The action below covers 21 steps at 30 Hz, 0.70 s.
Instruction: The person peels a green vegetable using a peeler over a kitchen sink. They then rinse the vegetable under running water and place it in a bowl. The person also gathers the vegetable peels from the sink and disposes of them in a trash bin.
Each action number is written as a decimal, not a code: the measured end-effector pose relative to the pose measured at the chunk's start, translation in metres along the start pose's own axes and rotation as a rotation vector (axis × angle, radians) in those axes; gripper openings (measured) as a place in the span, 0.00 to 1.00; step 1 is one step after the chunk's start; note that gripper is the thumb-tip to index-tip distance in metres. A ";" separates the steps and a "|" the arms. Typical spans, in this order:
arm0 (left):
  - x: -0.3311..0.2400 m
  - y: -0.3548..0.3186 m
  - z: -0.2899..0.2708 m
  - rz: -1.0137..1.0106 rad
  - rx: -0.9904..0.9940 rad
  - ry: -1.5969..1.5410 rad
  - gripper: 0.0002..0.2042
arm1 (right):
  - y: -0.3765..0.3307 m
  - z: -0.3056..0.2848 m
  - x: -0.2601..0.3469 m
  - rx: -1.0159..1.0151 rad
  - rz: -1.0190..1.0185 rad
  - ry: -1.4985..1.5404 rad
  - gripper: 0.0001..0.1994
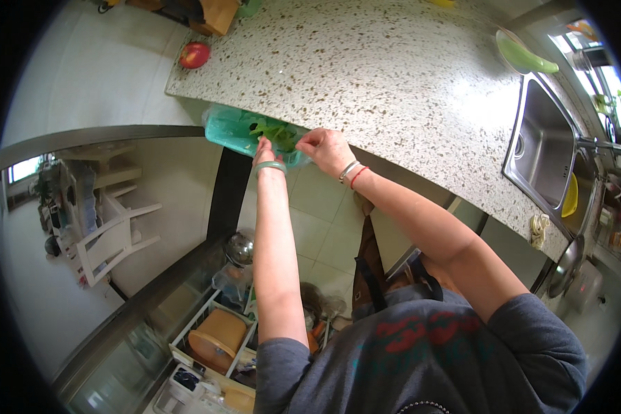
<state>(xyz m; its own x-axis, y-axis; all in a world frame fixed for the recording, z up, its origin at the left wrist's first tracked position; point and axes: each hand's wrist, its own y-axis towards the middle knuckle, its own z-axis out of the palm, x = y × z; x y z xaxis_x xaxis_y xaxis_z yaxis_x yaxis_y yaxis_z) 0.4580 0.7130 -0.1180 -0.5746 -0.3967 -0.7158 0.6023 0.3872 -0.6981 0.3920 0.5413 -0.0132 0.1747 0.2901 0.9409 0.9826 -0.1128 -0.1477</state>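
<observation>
Over a teal bin (222, 132) at the counter's front edge, my left hand (264, 153) holds a bunch of leafy greens (276, 133). Its fingers are closed at the near side of the leaves and partly hidden. A pale green bangle circles that wrist. My right hand (328, 150) is at the right of the leaves, thumb and fingertips pinched together beside them. What lies in that pinch is too small to tell. The right wrist wears a silver bangle and a red cord. A clear plastic liner shows at the bin's rim.
A red apple (194, 55) lies on the speckled counter (366, 69) at the far left. To the right are a steel sink (541, 141), a green gourd-like vegetable (524, 56) and a cloth (539, 230). Below left stands a rack with an orange container (217, 338).
</observation>
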 end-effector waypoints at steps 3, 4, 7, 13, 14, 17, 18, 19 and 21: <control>-0.009 -0.016 0.022 -0.039 -0.028 0.146 0.24 | -0.003 -0.019 0.000 -0.027 -0.008 -0.043 0.08; -0.012 -0.020 0.019 0.046 -0.013 0.227 0.23 | -0.008 -0.023 0.011 -0.016 0.050 -0.006 0.09; 0.000 -0.005 0.010 0.270 0.036 0.159 0.34 | -0.017 -0.043 0.017 -0.002 0.040 0.036 0.07; -0.018 -0.038 0.008 0.376 0.223 0.244 0.42 | -0.038 -0.102 0.013 0.014 0.151 0.340 0.14; -0.006 -0.052 0.016 0.481 0.220 0.236 0.40 | -0.040 -0.114 0.006 0.004 0.171 0.367 0.15; 0.014 -0.134 0.080 0.547 -0.132 0.345 0.35 | -0.060 -0.161 -0.025 -0.101 0.103 0.435 0.16; 0.016 -0.155 0.095 0.525 -0.235 0.361 0.34 | -0.072 -0.181 -0.030 -0.131 0.078 0.459 0.16; 0.022 -0.153 0.093 0.534 0.064 0.055 0.30 | -0.086 -0.204 -0.025 -0.119 0.131 0.399 0.15; 0.043 -0.195 0.122 0.559 0.091 0.263 0.17 | -0.117 -0.255 -0.045 -0.281 0.130 0.285 0.13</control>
<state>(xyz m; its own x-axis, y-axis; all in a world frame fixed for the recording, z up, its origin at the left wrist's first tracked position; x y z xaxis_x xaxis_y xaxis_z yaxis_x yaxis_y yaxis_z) 0.3830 0.5186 -0.0108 -0.2693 0.0681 -0.9607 0.8896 0.3996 -0.2210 0.2530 0.2993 0.0392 0.2330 -0.0133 0.9724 0.8910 -0.3976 -0.2190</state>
